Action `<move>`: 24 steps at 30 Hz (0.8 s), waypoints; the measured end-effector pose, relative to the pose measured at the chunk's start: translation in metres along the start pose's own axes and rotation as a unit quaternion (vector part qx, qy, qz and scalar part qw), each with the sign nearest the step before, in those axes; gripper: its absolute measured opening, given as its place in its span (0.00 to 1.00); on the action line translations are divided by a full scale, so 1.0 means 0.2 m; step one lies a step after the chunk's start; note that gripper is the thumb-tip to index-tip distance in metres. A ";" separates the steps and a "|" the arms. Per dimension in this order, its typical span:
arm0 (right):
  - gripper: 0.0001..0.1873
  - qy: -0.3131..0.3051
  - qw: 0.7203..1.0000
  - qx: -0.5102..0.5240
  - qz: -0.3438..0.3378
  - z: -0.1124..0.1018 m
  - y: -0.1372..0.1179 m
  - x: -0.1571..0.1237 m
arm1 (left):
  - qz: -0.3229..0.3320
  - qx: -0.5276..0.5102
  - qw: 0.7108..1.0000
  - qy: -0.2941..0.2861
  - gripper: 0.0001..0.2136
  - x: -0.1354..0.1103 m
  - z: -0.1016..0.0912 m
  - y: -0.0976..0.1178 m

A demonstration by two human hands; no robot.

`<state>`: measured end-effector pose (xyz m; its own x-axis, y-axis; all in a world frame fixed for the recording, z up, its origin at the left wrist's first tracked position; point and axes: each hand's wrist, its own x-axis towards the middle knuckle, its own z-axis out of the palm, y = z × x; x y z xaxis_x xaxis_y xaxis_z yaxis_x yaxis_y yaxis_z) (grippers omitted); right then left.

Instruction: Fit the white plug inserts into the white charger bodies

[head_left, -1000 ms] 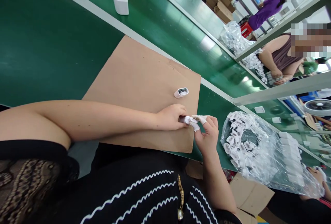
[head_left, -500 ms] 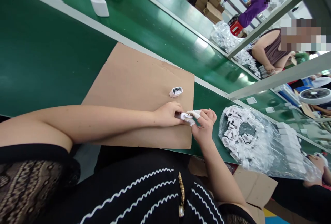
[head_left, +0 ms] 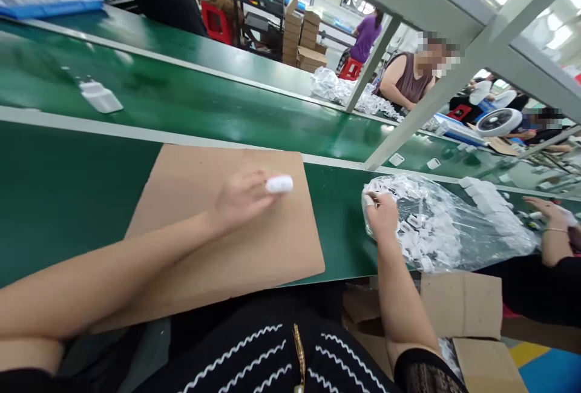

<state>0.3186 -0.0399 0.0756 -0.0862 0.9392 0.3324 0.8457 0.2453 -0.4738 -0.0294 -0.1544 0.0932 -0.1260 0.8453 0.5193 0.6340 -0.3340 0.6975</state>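
Observation:
Over the cardboard sheet [head_left: 218,247], my left hand [head_left: 240,199], slightly blurred, grips a white charger housing [head_left: 279,184] at its fingertips. My right hand [head_left: 382,217] is at the left edge of a clear plastic bag [head_left: 458,199] with many small white plastic parts [head_left: 424,241] on it. Its fingers are curled inward, with white wrapping on the tips; what they pinch, if anything, is too small to make out. A white plug charger [head_left: 100,97] lies on the green belt beyond the cardboard.
Two white pieces [head_left: 396,159] lie on the belt behind a grey metal post [head_left: 399,132]. White blocks [head_left: 492,211] are stacked at the bag's right, near a co-worker's hand [head_left: 551,214]. Open cardboard boxes [head_left: 460,305] stand below the bench edge. Another person [head_left: 406,78] sits across the belt.
My hands have parted: the left moved left with a housing, the right moved over to the bag. The housing that stood on the cardboard is gone from there. The view has tilted up.

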 end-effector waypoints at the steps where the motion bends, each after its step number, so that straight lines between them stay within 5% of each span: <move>1: 0.19 0.003 0.994 -0.097 0.040 -0.02 0.05 0.05 | -0.040 0.034 0.998 0.031 0.14 0.09 -0.02 -0.06; 4: 0.24 -0.040 0.961 -0.246 0.119 -0.03 0.13 0.14 | -0.161 0.106 0.978 0.077 0.17 0.36 -0.06 -0.32; 7: 0.26 -0.054 0.961 -0.233 0.135 -0.02 0.14 0.16 | -0.216 0.133 0.963 0.090 0.17 0.56 -0.09 -0.59; 10: 0.24 -0.037 0.968 -0.210 0.134 -0.05 0.15 0.15 | -0.273 0.151 0.947 0.077 0.17 0.64 -0.09 -0.75; 13: 0.18 0.026 0.979 -0.165 0.115 -0.09 0.16 0.11 | -0.307 0.181 0.932 0.070 0.24 0.63 -0.08 -0.76; 15: 0.16 0.069 0.992 -0.049 0.093 -0.10 0.13 0.07 | -0.247 0.216 0.938 0.112 0.33 0.58 -0.07 -0.70; 17: 0.17 0.034 0.986 0.141 0.077 -0.09 0.05 0.02 | -0.133 0.212 0.963 0.103 0.36 0.49 -0.07 -0.58; 20: 0.23 -0.133 0.910 0.387 0.071 -0.03 -0.12 -0.04 | 0.010 0.118 0.986 -0.113 0.33 0.36 -0.09 -0.39; 22: 0.26 -0.214 0.858 0.459 0.081 0.02 -0.24 -0.08 | 0.060 0.063 0.956 -0.282 0.33 0.29 -0.10 -0.30; 24: 0.25 -0.265 0.825 0.491 0.092 0.06 -0.33 -0.10 | 0.079 0.040 0.919 -0.384 0.32 0.23 -0.09 -0.25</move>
<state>0.2579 -0.0723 0.0910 -0.4421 0.8914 -0.0994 0.0581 -0.0821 -0.9949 -0.0814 -0.1062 0.0907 0.5285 0.8443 0.0887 0.6559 -0.4724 0.5888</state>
